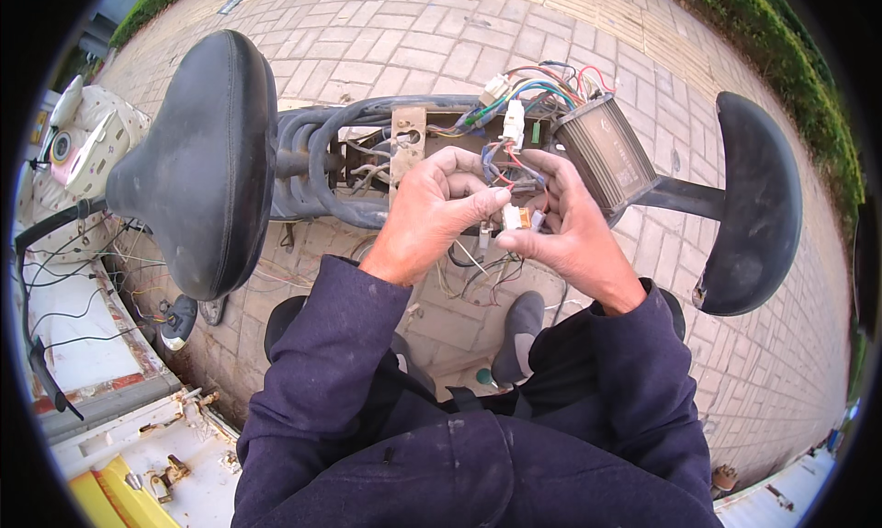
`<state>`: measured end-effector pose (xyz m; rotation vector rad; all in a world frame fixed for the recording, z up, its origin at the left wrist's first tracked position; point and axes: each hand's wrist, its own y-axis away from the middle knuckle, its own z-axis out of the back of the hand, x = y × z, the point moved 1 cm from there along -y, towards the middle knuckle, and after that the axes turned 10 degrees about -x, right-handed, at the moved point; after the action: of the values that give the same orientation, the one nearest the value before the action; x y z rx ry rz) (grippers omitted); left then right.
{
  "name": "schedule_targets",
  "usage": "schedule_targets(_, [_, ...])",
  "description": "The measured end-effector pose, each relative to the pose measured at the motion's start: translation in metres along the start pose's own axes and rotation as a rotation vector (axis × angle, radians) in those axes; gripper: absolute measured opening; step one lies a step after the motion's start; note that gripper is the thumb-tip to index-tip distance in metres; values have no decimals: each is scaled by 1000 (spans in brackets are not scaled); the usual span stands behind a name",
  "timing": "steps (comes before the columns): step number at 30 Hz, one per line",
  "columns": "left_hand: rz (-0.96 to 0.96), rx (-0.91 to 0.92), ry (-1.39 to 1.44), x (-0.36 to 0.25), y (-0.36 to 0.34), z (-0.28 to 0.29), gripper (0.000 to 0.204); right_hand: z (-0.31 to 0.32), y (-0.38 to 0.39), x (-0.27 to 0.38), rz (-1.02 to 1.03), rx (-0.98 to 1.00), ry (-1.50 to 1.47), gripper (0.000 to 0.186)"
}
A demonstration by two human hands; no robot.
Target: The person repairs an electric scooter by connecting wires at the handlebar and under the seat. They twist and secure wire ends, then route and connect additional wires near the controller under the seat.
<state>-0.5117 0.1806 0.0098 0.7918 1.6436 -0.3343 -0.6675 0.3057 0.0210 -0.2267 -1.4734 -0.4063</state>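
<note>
Over the open frame [349, 215] of what's looking like a stripped-down electric bike, 2 bare hands are working close together on a small white connector [512, 218]. It's sitting between the fingertips, just above the frame, with an orange-brown piece [525, 217] showing right beside it.

The right hand [579, 225] is curling in with thumb and fingers nearly closed, and it's looking like the hand that's holding the connector. The left hand [436, 197] is bending its fingers half shut, its thumb tip reaching in just by the thin red and blue wires [516, 160] — whether it's actually pinching any, I can't tell from this angle.

So my read on the step: somebody's sorting out 1 plug by hand, probably checking it or getting it turned the right way. A finned metal box [606, 151] is resting at the frame's right end, with a bundle of coloured wires [542, 85] coming off it, and another white plug [514, 124] is standing up just past the fingers.

Next move, I'd say, is calling for a steady right-hand pinch on the housing while the left is guiding the wires — no yanking, since those thin leads are looking pretty easy to pull loose.
</note>
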Motion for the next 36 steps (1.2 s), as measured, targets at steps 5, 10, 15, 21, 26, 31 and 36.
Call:
schedule_targets(5, [1, 27, 43, 2, -1, 3, 31, -3, 1, -5, 66, 13, 86, 88])
schedule_targets(10, [13, 44, 46, 2, -2, 5, 27, 3, 2, -1, 11, 44, 129, 81])
schedule_targets(15, [27, 61, 51, 1, -2, 5, 28, 1, 1, 4, 11, 45, 147, 78])
schedule_targets(21, [-4, 82, 57, 5, -3, 5, 27, 3, -5, -9, -20, -37, -214, 47])
schedule_targets(26, [-31, 134, 118, 20, -7, 6, 27, 5, -9, -14, 205, -115, 229, 16])
schedule_targets(31, [-106, 133, 103, 26, -7, 0, 22, 1, -11, -15, 106, -93, 68, 11])
schedule_targets(36, [-138, 42, 38, 23, -9, -6, 16, 6, -19, -21, 72, -53, 71, 10])
